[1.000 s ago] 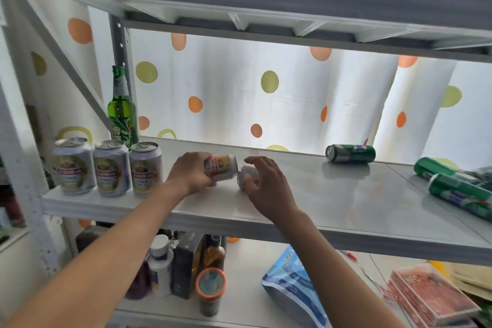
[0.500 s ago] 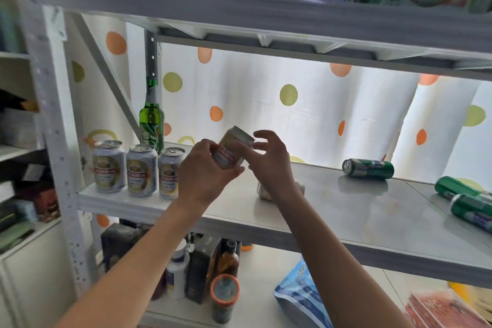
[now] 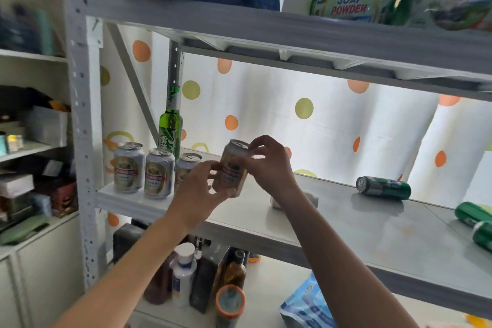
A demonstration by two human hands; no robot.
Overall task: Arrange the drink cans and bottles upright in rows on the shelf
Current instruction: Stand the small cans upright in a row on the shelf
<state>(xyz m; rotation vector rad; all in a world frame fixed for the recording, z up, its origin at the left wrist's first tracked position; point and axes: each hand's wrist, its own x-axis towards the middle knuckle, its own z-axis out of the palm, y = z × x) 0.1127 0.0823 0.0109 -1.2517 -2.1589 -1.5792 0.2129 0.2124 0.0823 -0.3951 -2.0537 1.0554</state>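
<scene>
Held can [image 3: 232, 168]: silver body, gold-and-red oval label with a red band, pull-tab top up, tilted slightly, raised above the shelf [image 3: 346, 231] just right of the can row. Left hand [image 3: 202, 192] grasps its lower body, fingers curled round it; right hand [image 3: 269, 165] pinches its upper rim and side.

Can row [image 3: 157, 173]: three cans of the same silver-and-gold design, upright, side by side at the shelf's left front edge; the third partly hidden behind the left hand.

Bottle [image 3: 170, 125]: green glass, silver-green foil neck, white characters on the label, upright behind the can row against the rear post.

Pale can [image 3: 310, 198]: lying on the shelf right of the held can, mostly hidden by the right forearm.

Green can [image 3: 383, 188]: on its side, far right of the can row, silver end facing left.

Two green cans [image 3: 476, 221]: on their sides at the shelf's right edge, touching or nearly so
</scene>
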